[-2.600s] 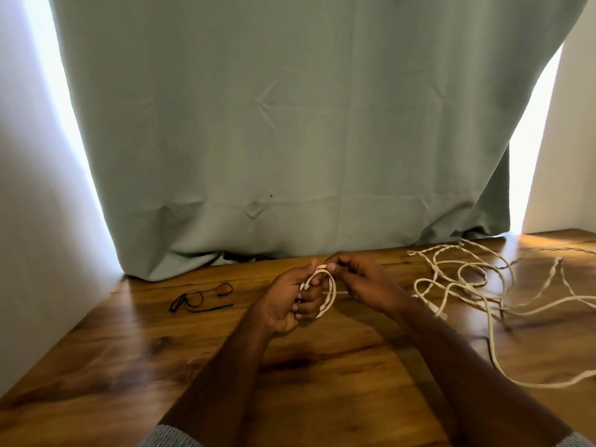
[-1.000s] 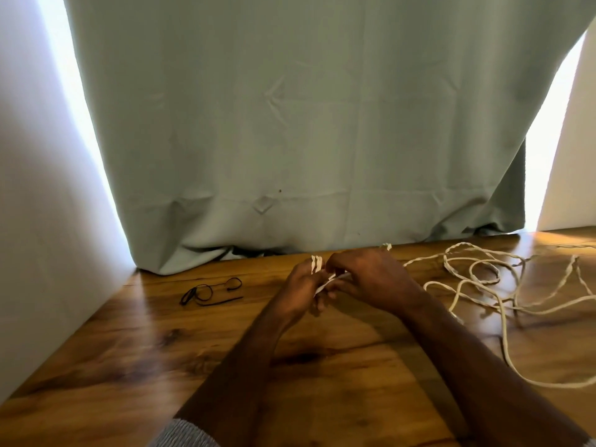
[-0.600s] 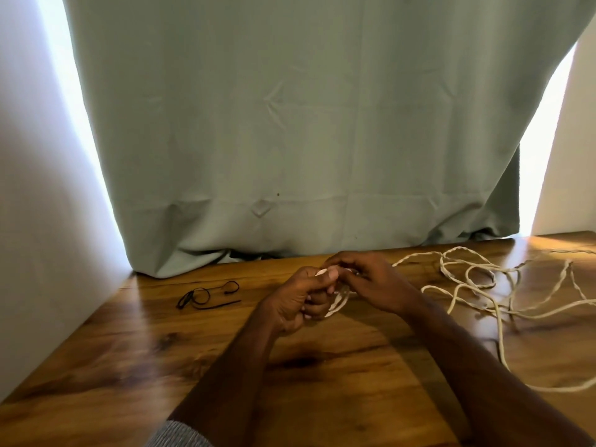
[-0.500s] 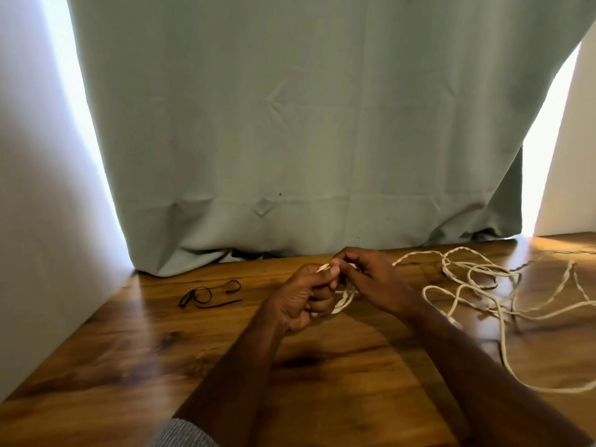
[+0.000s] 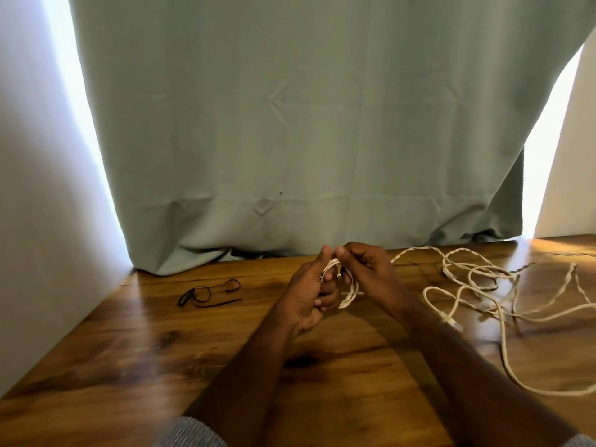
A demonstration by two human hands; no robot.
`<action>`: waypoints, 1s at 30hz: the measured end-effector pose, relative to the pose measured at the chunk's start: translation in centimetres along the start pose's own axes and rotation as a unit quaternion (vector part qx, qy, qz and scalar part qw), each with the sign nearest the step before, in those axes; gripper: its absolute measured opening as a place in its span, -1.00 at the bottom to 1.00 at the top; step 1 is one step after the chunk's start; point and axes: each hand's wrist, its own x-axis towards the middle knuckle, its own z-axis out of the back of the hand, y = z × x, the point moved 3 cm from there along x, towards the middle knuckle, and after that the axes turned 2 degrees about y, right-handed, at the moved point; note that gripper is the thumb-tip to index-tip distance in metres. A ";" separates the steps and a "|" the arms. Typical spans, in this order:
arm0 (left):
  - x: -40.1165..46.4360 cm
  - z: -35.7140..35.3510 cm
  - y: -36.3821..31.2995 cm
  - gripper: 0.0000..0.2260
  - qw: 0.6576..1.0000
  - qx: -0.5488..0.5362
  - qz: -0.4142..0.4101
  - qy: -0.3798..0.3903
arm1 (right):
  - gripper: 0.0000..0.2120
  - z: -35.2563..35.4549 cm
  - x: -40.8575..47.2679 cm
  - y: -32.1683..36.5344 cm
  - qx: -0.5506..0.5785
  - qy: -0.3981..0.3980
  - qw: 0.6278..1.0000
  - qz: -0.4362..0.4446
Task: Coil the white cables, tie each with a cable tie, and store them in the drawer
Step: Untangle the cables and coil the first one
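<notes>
White cable coil held above tabletop middle, near far edge. Left hand fingers curled round loops; right hand pinches strand at coil top. Loose length trails toward right edge. Black cable ties lie far left.

A pale grey-green curtain hangs across the twelve o'clock side, creased, its hem bunched where it meets the far edge of the wooden worktop. Bright daylight comes through in narrow strips at ten o'clock and at two o'clock, either side of the cloth. A plain white wall closes the nine o'clock side, another stands at three o'clock. The worktop is glossy brown, knotted, with glare streaks.
</notes>
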 end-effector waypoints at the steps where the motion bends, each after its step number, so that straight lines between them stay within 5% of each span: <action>1: 0.0 0.1 -0.1 -0.54 1.000 -0.027 0.007 0.008 | -0.67 0.5 -0.2 -0.2 -0.002 0.004 1.000 -0.005; 6: 0.0 0.6 -0.9 -0.50 0.977 -0.205 -0.009 0.050 | -0.74 2.4 -0.7 -1.3 -0.147 -0.020 0.988 0.035; 11: 0.1 0.4 -1.9 -0.43 0.958 -0.268 -0.061 0.078 | -0.78 3.5 -0.3 -2.7 -0.258 -0.079 0.962 0.033; 15: 0.0 1.1 -2.5 -0.49 0.958 -0.264 -0.092 0.064 | -0.60 3.2 -0.2 -3.5 -0.406 0.032 0.913 -0.039; 19: 0.0 2.3 -3.0 -0.65 0.954 -0.275 -0.113 0.030 | -0.64 0.9 0.0 -2.7 -0.515 0.120 0.848 -0.038; 30: 0.6 4.0 -2.7 -0.80 0.955 -0.250 -0.133 -0.089 | -0.64 -2.8 -1.0 -0.1 -0.524 0.244 0.815 0.025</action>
